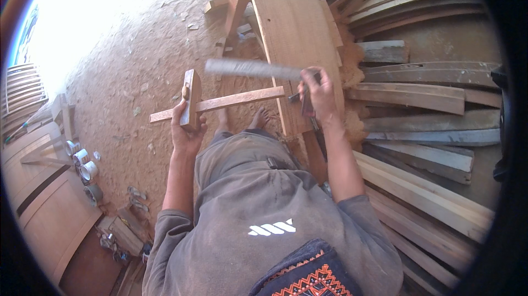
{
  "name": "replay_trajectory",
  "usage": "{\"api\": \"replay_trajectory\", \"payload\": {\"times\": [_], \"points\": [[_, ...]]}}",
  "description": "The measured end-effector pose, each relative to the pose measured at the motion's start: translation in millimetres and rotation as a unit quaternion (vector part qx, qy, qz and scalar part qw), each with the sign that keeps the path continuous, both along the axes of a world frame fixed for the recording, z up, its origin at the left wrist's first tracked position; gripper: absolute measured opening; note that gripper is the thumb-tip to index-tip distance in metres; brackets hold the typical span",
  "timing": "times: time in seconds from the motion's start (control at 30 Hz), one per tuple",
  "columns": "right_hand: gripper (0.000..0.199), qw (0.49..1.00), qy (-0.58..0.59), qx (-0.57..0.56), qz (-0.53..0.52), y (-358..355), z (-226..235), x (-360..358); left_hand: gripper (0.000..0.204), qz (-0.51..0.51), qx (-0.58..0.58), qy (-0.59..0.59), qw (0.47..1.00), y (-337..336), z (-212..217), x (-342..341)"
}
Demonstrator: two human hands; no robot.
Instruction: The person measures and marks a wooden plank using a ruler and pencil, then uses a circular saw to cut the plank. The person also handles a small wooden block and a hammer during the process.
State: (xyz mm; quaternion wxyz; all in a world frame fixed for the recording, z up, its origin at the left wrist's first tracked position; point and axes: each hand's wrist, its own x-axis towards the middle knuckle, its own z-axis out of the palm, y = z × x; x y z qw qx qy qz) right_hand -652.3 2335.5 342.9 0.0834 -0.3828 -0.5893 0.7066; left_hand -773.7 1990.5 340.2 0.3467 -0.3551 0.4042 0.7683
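While left hand [186, 125] grips wooden gauge [220, 101], right hand [317, 93] holds file [250, 69] (blurred)

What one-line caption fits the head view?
Left hand grips a wooden marking gauge; right hand holds a flat metal rule over a plank.

head-worn fisheye, looking steeply down, close

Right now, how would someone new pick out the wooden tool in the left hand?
Start at the long wide plank running up the middle, then look left of its near end. There the left hand grips a marking gauge: a thin wooden bar through an upright block. Unlike the loose boards to the right, it is cross-shaped and held above the dirt floor.
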Motion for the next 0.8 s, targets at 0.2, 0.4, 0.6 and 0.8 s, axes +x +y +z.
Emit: {"api": "replay_trajectory", "payload": {"times": [0.2, 0.4, 0.6, 0.8], "points": [[0.033, 0.962, -0.026, 0.266, -0.055, 64, -46, -11, 0.043, 0.038, 0.041, 0.012, 0.998, -1, 4, 3], [0.047, 0.824, -0.124, 0.552, 0.019, 53, -28, 19, 0.045, 0.038, 0.027, 0.025, 0.999, 0, 6, 0], [0.042, 0.866, -0.202, 0.442, 0.115, -32, 25, 93, 0.039, 0.019, 0.058, 0.046, 0.997, -5, -2, -8], [0.038, 0.852, -0.234, 0.448, 0.136, -57, 10, 113, 0.033, 0.043, 0.057, 0.034, 0.997, 0, -5, -14]]}}
